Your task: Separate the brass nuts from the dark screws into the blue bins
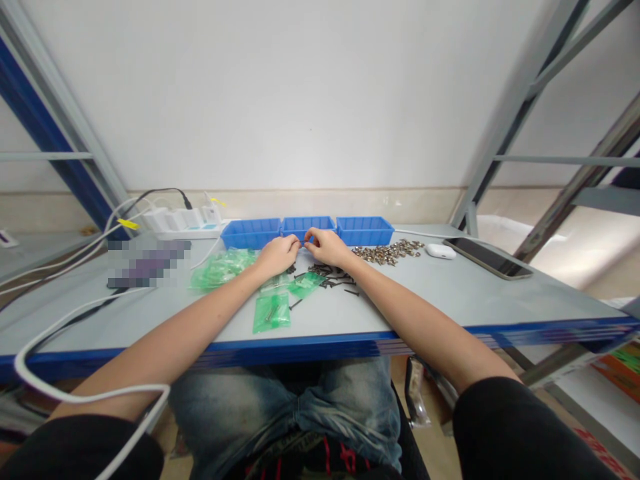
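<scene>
My left hand (pixel 278 256) and my right hand (pixel 326 247) meet in front of the middle blue bin (pixel 307 225), fingertips pinched and almost touching. Whatever is between the fingers is too small to make out. Below them lies a pile of dark screws (pixel 336 279), partly covered by my right hand. A small green bag (pixel 271 313) with screws inside rests nearer to me, and another green bag (pixel 305 285) lies by the pile. Left of my left hand is a heap of green bags (pixel 220 268). Shiny metal fittings (pixel 387 253) are spread to the right of my right hand.
Two more blue bins, a left bin (pixel 250 233) and a right bin (pixel 365 231), flank the middle one. A white earphone case (pixel 441 251) and a phone (pixel 487 257) lie at right. At left are a power strip (pixel 187 223) and a white cable (pixel 55 393) crossing my left arm.
</scene>
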### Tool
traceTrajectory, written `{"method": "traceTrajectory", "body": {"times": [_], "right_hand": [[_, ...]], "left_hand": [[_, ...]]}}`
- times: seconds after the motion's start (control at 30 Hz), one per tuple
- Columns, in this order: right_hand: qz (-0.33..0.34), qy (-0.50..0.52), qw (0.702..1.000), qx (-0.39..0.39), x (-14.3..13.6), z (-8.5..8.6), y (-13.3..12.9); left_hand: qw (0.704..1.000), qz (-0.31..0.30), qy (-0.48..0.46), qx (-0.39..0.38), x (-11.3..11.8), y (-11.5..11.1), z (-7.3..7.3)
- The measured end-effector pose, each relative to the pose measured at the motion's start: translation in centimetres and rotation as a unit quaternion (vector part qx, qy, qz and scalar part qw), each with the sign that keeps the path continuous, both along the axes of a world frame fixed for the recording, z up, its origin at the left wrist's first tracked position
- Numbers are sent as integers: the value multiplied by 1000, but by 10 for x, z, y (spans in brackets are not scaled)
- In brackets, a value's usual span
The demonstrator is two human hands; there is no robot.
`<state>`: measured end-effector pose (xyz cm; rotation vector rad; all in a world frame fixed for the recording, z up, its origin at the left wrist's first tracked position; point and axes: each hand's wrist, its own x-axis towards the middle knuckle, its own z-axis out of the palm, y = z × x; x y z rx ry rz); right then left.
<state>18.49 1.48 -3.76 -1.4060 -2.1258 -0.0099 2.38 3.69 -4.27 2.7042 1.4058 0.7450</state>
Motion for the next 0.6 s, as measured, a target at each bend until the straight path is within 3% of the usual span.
{"method": "traceTrajectory", "body": {"times": [0.6], "right_hand": [[-1, -3, 1000, 15, -1, 3, -1]], "left_hand": [[1000, 10, 3, -5, 0, 1, -1]]}}
